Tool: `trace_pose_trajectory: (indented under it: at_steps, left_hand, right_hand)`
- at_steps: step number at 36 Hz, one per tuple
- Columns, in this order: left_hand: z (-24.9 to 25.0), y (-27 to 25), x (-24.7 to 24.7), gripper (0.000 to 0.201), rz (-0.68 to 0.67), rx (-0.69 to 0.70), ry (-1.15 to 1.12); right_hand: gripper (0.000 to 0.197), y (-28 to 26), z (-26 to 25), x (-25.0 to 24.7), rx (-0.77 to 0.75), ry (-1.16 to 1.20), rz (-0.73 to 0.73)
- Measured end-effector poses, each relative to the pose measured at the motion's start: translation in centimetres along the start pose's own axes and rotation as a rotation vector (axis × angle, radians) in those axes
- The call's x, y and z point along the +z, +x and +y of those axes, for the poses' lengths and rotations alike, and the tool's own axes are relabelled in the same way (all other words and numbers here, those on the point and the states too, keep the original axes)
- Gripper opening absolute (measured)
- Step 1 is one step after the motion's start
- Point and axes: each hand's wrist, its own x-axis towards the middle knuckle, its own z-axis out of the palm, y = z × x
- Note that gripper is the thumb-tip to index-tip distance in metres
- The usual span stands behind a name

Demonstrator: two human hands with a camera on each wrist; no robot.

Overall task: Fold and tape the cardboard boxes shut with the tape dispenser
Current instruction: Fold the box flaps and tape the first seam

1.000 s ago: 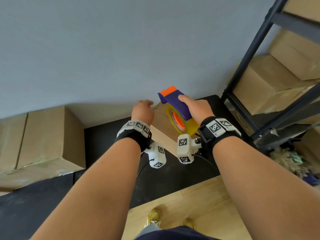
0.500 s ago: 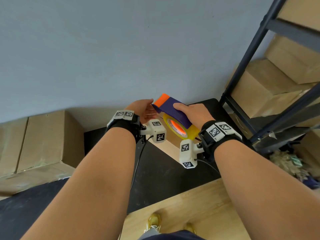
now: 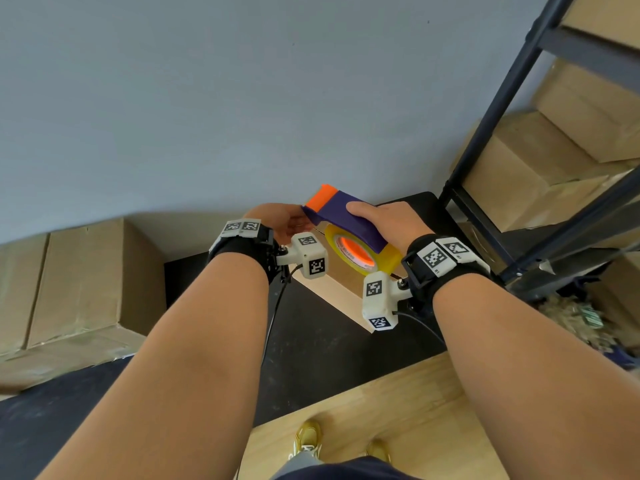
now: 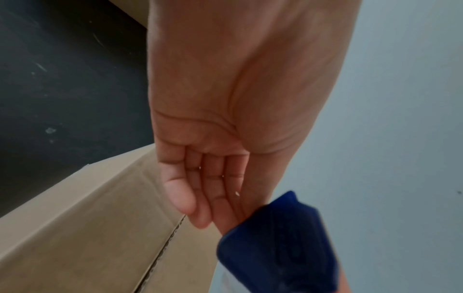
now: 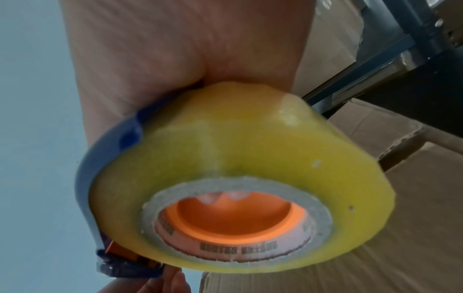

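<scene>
My right hand (image 3: pixel 388 220) grips the tape dispenser (image 3: pixel 346 220), fingers curled over its purple frame, holding it above the cardboard box (image 4: pixel 100 237) on the black tabletop (image 3: pixel 311 341). My left hand (image 3: pixel 280 220) reaches to the dispenser's orange end, fingers nearly straight and relaxed, touching the frame. The yellow tape roll (image 5: pixel 238 178) sits in the frame.

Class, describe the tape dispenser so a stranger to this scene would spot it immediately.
Start at the grey wall; both hands meet just below it. The right hand grips the tape dispenser. Among brown cardboard boxes, only it is purple with an orange tip, carrying a yellow tape roll.
</scene>
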Motion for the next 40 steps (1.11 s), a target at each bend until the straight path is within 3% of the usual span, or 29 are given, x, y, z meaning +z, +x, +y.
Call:
trace_pose_trajectory:
  at_steps: [8,11,14,18,23,25,27,33,40]
  left_hand:
    - [1.2,0.3,0.5,0.016,0.079,0.144,0.142]
    - [1.8,0.8,0.6,0.013,0.186,0.160,0.171]
    - [2.3,1.5,0.6,0.031,0.305,0.173,0.225]
    - [2.2,3.5,-0.2,0.039,0.347,0.105,0.244]
    - [0.9,6.5,-0.9,0.020,0.458,0.093,0.408]
    - [0.4,7.3,-1.0,0.023,0.491,0.098,0.492]
    - [0.1,6.7,-0.7,0.027,0.490,0.134,0.522]
    - [-1.2,6.0,-0.6,0.025,0.388,0.245,0.312]
    - [-2.0,6.3,-0.4,0.024,0.384,0.267,0.304]
  right_hand:
    - [0.052,0.3,-0.5,-0.3,0.034,0.015,-0.018]
    - [0.053,0.4,-1.0,-0.4,0.040,-0.013,0.000]
    - [0.050,0.3,-1.5,-0.8,0.047,-0.025,0.017]
    - [0.047,0.3,-1.7,-1.3,0.049,-0.096,0.016]
    - [0.038,0.5,-2.8,-1.6,0.053,-0.201,0.014]
    - [0.038,0.7,-3.0,-1.5,0.064,-0.246,0.010]
    - [0.037,0.8,-3.0,-1.3,0.076,-0.284,-0.003]
    - [0.038,1.1,-2.6,-0.6,0.094,-0.309,-0.011]
    - [0.037,1.4,-2.8,-0.4,0.110,-0.310,-0.025]
